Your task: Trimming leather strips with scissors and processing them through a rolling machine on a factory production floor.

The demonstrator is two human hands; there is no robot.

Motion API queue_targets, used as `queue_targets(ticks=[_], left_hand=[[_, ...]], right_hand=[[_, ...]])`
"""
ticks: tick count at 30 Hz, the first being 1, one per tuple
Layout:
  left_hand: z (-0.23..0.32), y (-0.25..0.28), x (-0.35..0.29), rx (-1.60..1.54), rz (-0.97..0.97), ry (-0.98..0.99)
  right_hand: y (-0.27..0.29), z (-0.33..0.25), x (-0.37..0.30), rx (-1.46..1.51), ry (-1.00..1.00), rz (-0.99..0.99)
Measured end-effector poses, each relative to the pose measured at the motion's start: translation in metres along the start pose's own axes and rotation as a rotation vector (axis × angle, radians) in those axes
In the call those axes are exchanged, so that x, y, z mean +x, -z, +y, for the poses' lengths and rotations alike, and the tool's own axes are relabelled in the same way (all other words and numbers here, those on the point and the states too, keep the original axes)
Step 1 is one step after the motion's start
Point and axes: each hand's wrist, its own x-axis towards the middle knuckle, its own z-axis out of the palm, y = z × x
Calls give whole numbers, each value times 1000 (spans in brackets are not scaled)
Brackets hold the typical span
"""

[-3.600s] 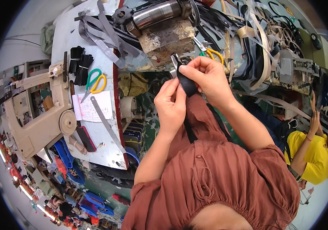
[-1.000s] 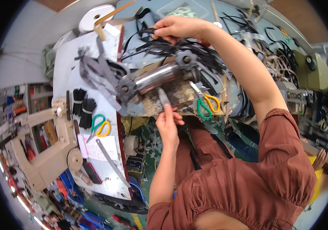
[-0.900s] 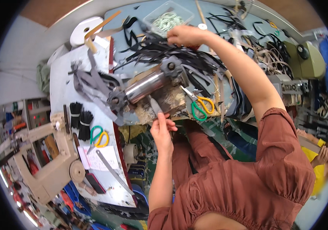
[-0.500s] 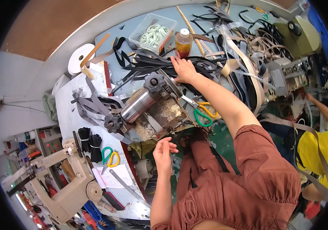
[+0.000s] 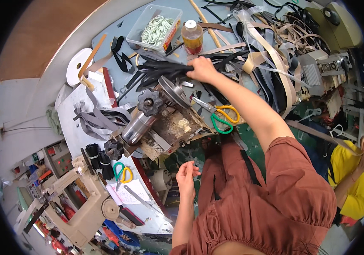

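My right hand [image 5: 202, 70] is closed around a bundle of black fabric strips [image 5: 158, 70] on the blue-grey table, lifting its gathered end a little. The strips fan out to the left, behind a metal roller machine [image 5: 165, 106] with dark knobs. My left hand [image 5: 186, 175] hovers in front of that machine, fingers curled in and thumb close to them, with nothing visible in it. Scissors [image 5: 220, 114] with one green and one yellow handle lie right of the machine, below my right wrist.
A clear box of pale rings [image 5: 132, 36] and a white-capped bottle [image 5: 192, 38] stand behind the strips. Tangled straps [image 5: 271, 51] cover the right side. At left are a white tape roll [image 5: 79, 67], grey strips [image 5: 95, 121] and a sewing machine [image 5: 73, 212]. A person in yellow [image 5: 352, 182] sits at right.
My right hand has gone from resting spread on the black strips to gripping and gathering them. The left hand stays curled. The view has shifted slightly, and the person at right has raised their hands.
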Motion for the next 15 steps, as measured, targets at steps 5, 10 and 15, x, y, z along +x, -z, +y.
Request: queue_targets(ticks=[5, 10, 15], left_hand=[[6, -27, 1, -80, 86, 12], [7, -64, 5, -68, 102, 26], [11, -114, 7, -121, 76, 24]], right_hand=[[41, 23, 25, 856, -164, -372], [40, 25, 22, 513, 67, -231], [16, -8, 12, 109, 68, -180]])
